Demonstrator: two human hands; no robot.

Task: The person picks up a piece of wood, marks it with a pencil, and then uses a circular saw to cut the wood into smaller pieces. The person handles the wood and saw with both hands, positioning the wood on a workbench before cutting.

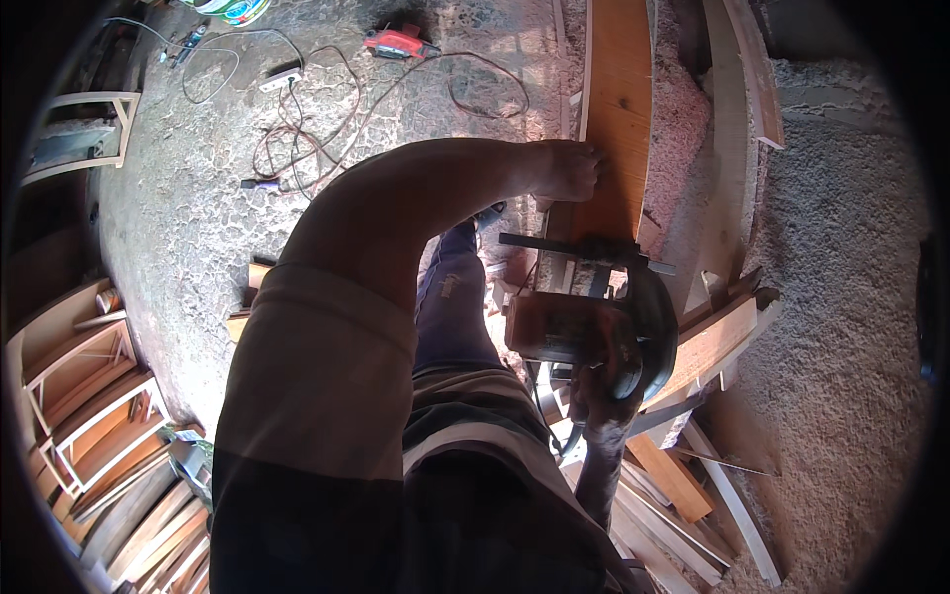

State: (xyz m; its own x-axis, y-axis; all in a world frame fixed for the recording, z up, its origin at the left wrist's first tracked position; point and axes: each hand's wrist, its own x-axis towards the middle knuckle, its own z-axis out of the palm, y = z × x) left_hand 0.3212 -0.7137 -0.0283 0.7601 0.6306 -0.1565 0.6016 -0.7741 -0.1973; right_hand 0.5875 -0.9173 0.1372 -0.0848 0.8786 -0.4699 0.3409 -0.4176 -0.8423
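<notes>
A long orange-brown wooden board (619, 94) runs away from me, right of the middle. My left hand (569, 170) grips its left edge with the fingers curled, and part of the grip is hidden. Closer to me, a dark circular saw (569, 329) rests at the near part of the board, its round guard toward the right. My right hand (606, 404) is wrapped round the saw's handle, in deep shadow. A dark metal bar (534, 243), apparently the saw's guide, sticks out leftward. The blade and the cut are hidden from view.
Sawdust (831, 287) covers the ground at right. Pale planks (732, 198) lie beside the board, with offcuts (673, 480) below. A red power tool (398, 43), a power strip (281, 81) and tangled cable (297, 148) lie on the floor. Wooden frames (109, 426) are stacked at left.
</notes>
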